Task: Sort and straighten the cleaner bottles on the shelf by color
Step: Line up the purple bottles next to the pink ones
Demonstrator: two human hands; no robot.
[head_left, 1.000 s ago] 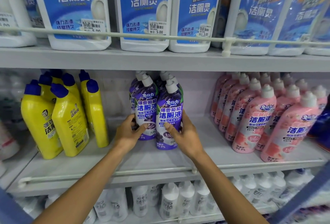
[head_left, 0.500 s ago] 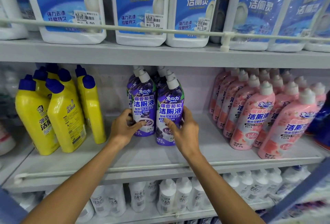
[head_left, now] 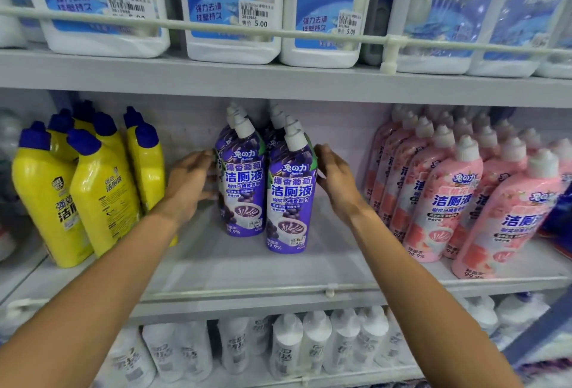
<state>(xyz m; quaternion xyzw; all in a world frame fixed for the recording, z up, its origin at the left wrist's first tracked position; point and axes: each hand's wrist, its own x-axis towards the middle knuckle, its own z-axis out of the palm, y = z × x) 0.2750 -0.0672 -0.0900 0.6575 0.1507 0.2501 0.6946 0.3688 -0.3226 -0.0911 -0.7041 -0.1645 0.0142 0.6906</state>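
On the middle shelf (head_left: 278, 276) of a shop rack, two short rows of purple bottles (head_left: 266, 189) stand upright near the centre, white caps on top and labels facing out; the front bottle of the right row stands a little nearer the shelf edge than the front bottle of the left row, and the two touch side by side. Both bare arms reach in from below. The left hand (head_left: 190, 185) is at the left flank of the purple group, fingers spread and loosely curved, with the fingertips at or just touching the left front bottle's side; motion blur makes it hard to tell whether there is real contact, and nothing is clasped in it. The right hand (head_left: 335, 180) is at the right flank, palm turned toward the bottles, fingers relaxed and unclenched, its fingertips just beside the shoulder of the right front bottle, gripping nothing. Left of the purple group, apart from it, stand the yellow bottles (head_left: 93, 189) with dark blue caps, some turned at differing angles. To the right, also apart, the pink bottles (head_left: 458, 202) run in several leaning rows toward the back. Above, white jugs with blue labels (head_left: 232, 10) sit behind a rail (head_left: 309, 35). Below are white bottles (head_left: 288, 344).
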